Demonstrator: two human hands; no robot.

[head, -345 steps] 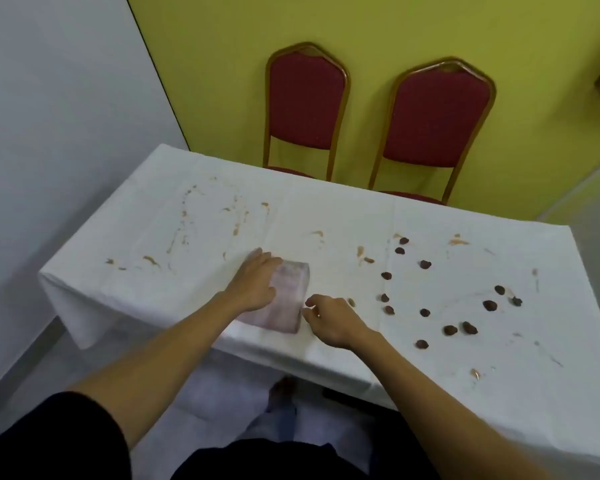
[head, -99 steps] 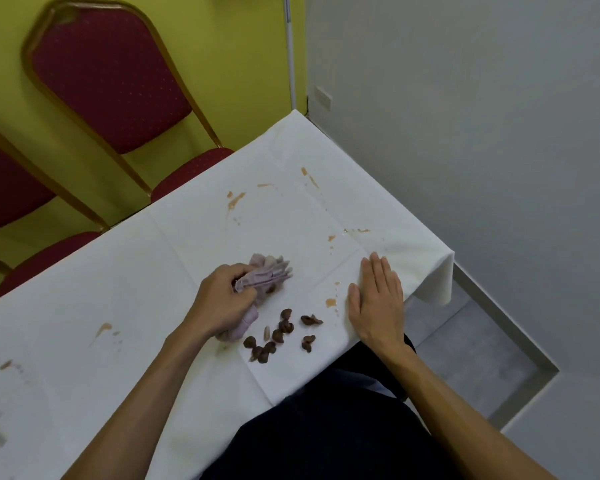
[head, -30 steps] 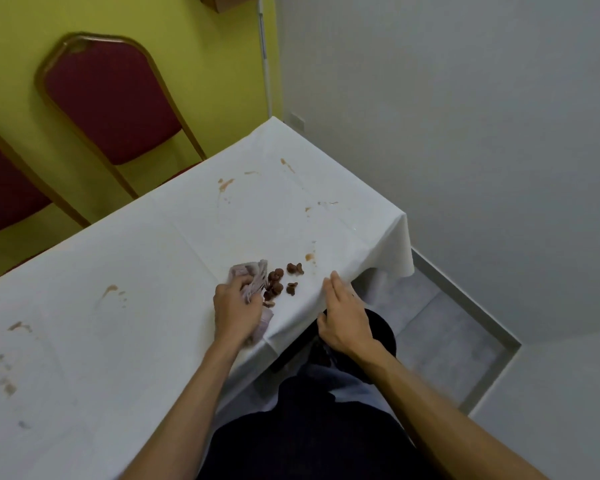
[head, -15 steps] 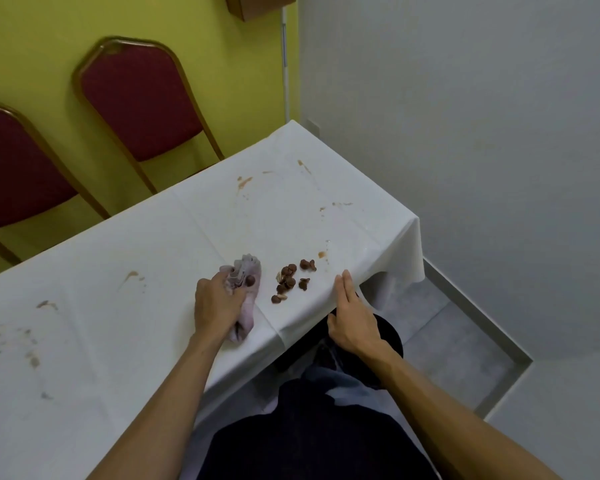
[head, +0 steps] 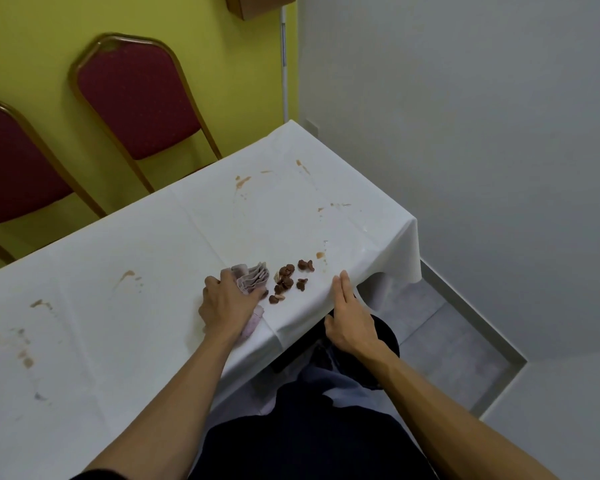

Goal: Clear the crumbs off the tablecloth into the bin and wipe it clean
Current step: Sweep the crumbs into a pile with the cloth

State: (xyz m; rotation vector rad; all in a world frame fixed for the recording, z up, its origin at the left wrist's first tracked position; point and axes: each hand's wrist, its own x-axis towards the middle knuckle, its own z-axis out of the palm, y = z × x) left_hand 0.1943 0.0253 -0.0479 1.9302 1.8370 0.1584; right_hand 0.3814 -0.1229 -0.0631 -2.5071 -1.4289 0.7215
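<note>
A white tablecloth (head: 160, 258) covers the table and carries brown smears. Several dark brown crumbs (head: 286, 280) lie in a small heap close to the near edge, by the right corner. My left hand (head: 227, 304) grips a bunched pinkish cloth (head: 252, 278) just left of the heap, pressed on the tablecloth. My right hand (head: 349, 318) is flat and open at the table's near edge, right of the crumbs, fingers together pointing up along the hanging cloth. No bin is in view.
Two red chairs with gold frames (head: 136, 95) stand behind the table against a yellow wall. A grey wall (head: 482, 133) runs close along the table's right end. Grey floor (head: 440, 337) shows below the right corner.
My left hand with the cloth has stayed just left of the crumb heap. My right hand has kept its place at the table edge. The view has shifted slightly.
</note>
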